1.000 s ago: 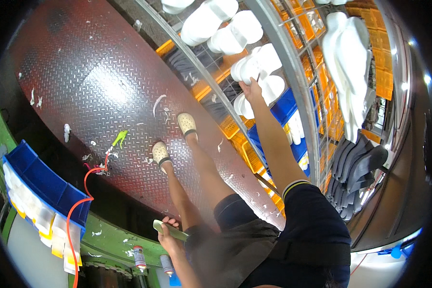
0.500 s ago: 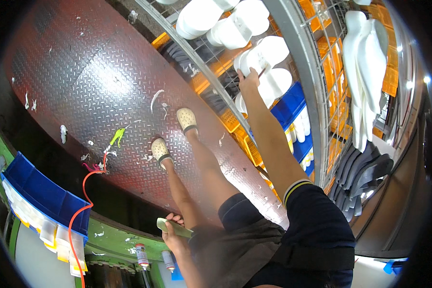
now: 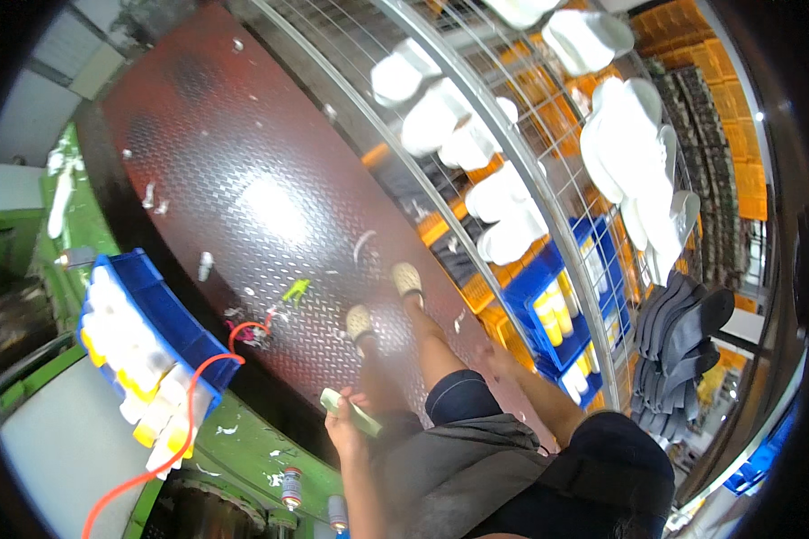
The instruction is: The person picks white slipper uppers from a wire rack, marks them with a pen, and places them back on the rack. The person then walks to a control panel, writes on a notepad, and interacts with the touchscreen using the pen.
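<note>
- Head view: the right hand (image 3: pixel 493 356) is withdrawing from the white pieces (image 3: pixel 512 235), blurring near the rack's (image 3: pixel 562 229) left edge; I cannot tell its grip.
- The left hand (image 3: pixel 342 429) is pinching the green strip (image 3: pixel 361 419) before the body.
- The reach is ending; white pieces are remaining racked.

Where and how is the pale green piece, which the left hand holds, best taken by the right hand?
Probably by the end of the pale green piece nearest the body, coming from the right. The piece is long and narrow and slants toward the lap; the left hand grips it nearer the other end. The right hand, though blurred, is on that side.
</note>
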Motion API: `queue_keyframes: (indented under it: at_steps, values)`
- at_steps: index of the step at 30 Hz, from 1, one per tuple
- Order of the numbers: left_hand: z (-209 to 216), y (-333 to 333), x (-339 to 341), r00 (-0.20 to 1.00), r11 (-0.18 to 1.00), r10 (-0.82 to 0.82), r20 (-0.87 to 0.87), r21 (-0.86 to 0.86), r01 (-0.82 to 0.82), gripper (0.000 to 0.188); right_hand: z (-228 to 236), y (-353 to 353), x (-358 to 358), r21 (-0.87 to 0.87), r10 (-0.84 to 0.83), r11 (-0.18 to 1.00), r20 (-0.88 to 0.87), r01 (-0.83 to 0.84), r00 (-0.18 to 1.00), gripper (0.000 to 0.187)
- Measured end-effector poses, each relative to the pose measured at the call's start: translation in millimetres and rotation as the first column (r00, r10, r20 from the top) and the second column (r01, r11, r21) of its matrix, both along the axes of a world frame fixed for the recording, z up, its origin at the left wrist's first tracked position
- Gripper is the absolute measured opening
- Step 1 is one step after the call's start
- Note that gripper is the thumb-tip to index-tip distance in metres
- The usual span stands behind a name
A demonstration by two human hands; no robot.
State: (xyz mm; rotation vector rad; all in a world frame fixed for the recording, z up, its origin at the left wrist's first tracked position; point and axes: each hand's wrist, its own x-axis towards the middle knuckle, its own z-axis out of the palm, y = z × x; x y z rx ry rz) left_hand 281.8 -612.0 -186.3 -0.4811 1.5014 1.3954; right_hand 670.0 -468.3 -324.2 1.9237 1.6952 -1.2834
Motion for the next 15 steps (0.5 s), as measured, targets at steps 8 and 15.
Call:
queue_keyframes:
  at_steps: [8, 15]
  values:
    - [-96.4, -105.1, -58.2, 0.988, 0.992, -0.113, -0.106, -0.067, 0.107, 0.016, 84.3, -132.7, 52.0, -0.374, -0.204, 0.907, 0.006, 0.191, 0.979, 0.046]
    - [-140.8, -218.5, -91.9, 0.955, 0.76, -0.295, -0.017, -0.61, 0.224, 0.01, 95.3, -114.6, 49.1, -0.345, -0.214, 0.921, -0.065, 0.18, 0.975, 0.043]
